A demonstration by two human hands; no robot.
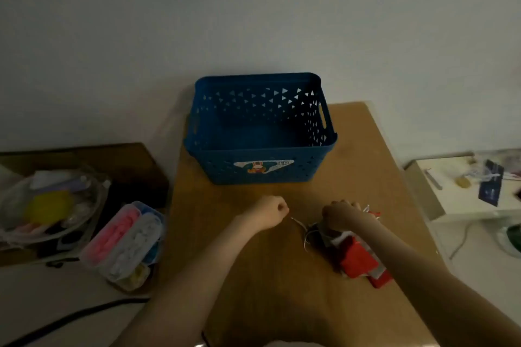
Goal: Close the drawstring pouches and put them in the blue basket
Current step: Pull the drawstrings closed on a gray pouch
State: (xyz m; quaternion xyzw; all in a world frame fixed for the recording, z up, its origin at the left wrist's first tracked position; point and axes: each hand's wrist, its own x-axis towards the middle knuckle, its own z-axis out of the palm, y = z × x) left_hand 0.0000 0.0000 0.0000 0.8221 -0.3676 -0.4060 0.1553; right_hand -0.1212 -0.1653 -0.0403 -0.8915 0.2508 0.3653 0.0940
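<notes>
Left hand [272,210] pinches the cord [298,223], right hand [342,214] grips the pouch [356,256] mouth; pull steadily apart, basket [260,169] far.

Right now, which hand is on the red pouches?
The right hand, which grips the top of the red pouches; the left hand is beside them and pinches only a drawstring.

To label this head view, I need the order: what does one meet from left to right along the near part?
In order: clear bag → clear box → left hand → cord → right hand → white table. The basket and pouches overlap these, so I omit them.
</notes>
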